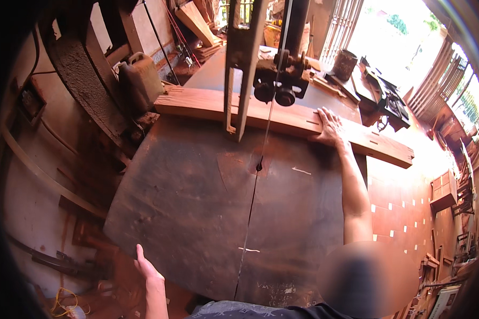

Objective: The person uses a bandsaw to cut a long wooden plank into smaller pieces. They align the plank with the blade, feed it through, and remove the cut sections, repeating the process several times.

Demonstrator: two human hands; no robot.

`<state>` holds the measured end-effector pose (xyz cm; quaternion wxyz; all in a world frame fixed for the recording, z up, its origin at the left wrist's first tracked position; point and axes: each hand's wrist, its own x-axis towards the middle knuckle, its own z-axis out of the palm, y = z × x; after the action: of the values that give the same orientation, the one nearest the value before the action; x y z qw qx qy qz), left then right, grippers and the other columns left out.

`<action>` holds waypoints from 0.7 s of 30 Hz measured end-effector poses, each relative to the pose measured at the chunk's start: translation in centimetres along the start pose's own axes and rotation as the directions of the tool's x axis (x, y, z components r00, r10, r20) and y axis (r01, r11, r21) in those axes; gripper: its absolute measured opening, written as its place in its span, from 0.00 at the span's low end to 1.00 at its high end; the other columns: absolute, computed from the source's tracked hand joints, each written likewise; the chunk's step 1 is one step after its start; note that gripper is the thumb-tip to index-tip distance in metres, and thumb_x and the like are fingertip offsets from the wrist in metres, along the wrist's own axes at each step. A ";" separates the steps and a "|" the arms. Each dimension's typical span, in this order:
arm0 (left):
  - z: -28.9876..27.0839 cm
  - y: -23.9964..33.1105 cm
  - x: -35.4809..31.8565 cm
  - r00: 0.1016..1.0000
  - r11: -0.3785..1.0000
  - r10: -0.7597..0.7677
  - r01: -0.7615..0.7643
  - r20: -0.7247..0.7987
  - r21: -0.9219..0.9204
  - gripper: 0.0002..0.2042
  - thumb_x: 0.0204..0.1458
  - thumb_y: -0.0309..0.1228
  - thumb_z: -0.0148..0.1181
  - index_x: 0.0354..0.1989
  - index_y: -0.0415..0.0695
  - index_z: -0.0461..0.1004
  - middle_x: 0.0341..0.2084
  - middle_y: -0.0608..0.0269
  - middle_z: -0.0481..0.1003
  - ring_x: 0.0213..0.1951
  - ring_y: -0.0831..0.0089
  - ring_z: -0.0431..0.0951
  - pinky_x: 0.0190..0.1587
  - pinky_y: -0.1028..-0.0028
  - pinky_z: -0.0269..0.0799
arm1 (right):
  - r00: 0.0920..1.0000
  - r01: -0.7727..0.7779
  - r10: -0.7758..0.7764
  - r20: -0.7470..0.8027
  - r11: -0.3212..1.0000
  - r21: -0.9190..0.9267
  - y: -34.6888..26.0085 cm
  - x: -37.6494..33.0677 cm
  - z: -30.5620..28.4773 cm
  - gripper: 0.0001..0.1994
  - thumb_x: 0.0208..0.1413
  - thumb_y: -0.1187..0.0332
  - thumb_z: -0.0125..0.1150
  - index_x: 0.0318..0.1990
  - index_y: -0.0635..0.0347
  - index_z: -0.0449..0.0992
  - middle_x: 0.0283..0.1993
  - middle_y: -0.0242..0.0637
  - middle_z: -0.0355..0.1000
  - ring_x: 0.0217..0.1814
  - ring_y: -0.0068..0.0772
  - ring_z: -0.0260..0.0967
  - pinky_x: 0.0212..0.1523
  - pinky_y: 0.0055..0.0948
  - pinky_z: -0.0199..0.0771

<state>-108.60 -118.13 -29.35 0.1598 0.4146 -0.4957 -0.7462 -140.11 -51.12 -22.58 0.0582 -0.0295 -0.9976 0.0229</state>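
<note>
- Scuffed dark table [186,196], thin saw blade [267,130] upright before me.
- Reddish, slotted wooden beam [295,117] across it behind the blade, near a dusty jug [141,80].
- My right hand [330,128] rests spread on the beam; my left hand [149,271], loose, empty, beside the table.

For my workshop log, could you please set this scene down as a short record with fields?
Right hand: laid on the wooden beam, right of the blade
Left hand: nothing visibly held; near the near-left edge of the table, contact unclear
Beam: reddish, slotted, lying across the table's far part, beyond the blade
Blade: thin, upright, running down to the table
Left background: plastic jug
Right background: cylindrical container
</note>
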 end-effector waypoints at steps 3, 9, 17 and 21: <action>-0.7 0.1 0.5 0.998 0.999 -0.009 0.011 0.060 -0.035 0.35 0.62 0.49 0.66 0.68 0.35 0.66 0.67 0.52 0.69 0.60 0.58 0.77 0.60 0.56 0.77 | 1.000 -0.018 0.018 0.002 1.000 0.001 -1.2 -0.5 0.0 0.63 0.38 0.36 0.79 0.81 0.50 0.53 0.85 0.43 0.46 0.87 0.52 0.41 0.83 0.55 0.42; -0.5 0.2 0.8 0.999 0.999 -0.047 0.046 -0.022 -0.027 0.31 0.61 0.50 0.65 0.63 0.37 0.72 0.61 0.56 0.75 0.58 0.61 0.77 0.60 0.57 0.78 | 0.999 -0.044 0.044 -0.002 0.999 -0.020 -2.2 -1.9 -0.3 0.60 0.41 0.39 0.78 0.81 0.51 0.53 0.85 0.42 0.46 0.88 0.48 0.40 0.84 0.53 0.41; -0.9 -0.8 1.3 0.997 0.994 0.033 -0.026 0.063 -0.102 0.27 0.61 0.47 0.65 0.62 0.39 0.73 0.59 0.59 0.75 0.56 0.62 0.78 0.58 0.61 0.78 | 0.916 -0.022 -0.017 -0.400 0.995 -0.095 -4.1 -5.5 1.0 0.35 0.48 0.46 0.79 0.58 0.52 0.70 0.61 0.36 0.72 0.68 0.44 0.66 0.72 0.50 0.57; 0.2 -0.1 -0.2 1.000 0.998 -0.003 0.003 -0.010 -0.066 0.27 0.61 0.46 0.64 0.61 0.39 0.73 0.59 0.57 0.75 0.55 0.62 0.78 0.58 0.60 0.79 | 0.915 0.005 -0.063 -0.399 0.990 -0.144 -4.4 -6.4 0.8 0.28 0.47 0.53 0.79 0.49 0.57 0.72 0.51 0.42 0.76 0.62 0.45 0.72 0.75 0.55 0.58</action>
<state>-108.63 -117.89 -29.30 0.1747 0.4137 -0.4695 -0.7602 -134.11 -55.96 -23.90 0.2605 -0.0204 -0.9637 -0.0549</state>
